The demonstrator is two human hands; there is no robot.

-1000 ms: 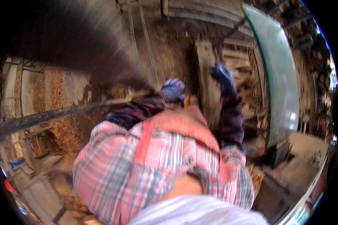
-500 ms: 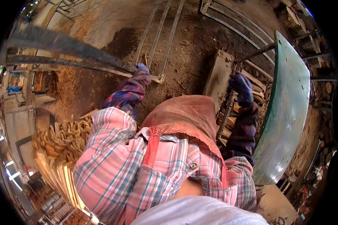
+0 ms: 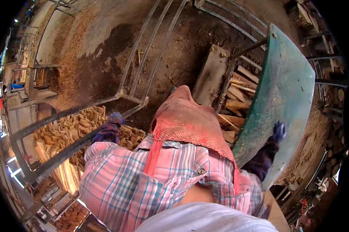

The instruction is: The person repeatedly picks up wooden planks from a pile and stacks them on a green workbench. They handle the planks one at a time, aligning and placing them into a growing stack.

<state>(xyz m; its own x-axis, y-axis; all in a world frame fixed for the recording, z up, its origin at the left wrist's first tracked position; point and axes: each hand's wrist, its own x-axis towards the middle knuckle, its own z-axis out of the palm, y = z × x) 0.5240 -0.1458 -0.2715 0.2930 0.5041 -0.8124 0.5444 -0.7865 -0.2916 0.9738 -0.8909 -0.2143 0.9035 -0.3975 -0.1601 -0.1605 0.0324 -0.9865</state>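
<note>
My left hand (image 3: pixel 115 119), in a dark glove, is closed round the lower bar of a long metal frame (image 3: pixel 68 152). The frame's bars run from the left side to a bent corner in front of me, and on toward the far floor. At right my gloved right hand (image 3: pixel 278 131) is over a curved green metal sheet (image 3: pixel 288 85). Its fingers look loosely bent and a little apart, with nothing seen in them; whether it touches the sheet I cannot tell.
Split wood sticks (image 3: pixel 72 129) are heaped at left, beneath the frame. More wood pieces (image 3: pixel 238 102) lie between the green sheet and a wide board (image 3: pixel 211 73). Another metal frame (image 3: pixel 234 21) stands at the far side. My red apron (image 3: pixel 190 120) hangs in front of me.
My left hand has drawn the metal frame back toward my left side, and its bars now reach past me. My right hand has moved back and right, over the green sheet.
</note>
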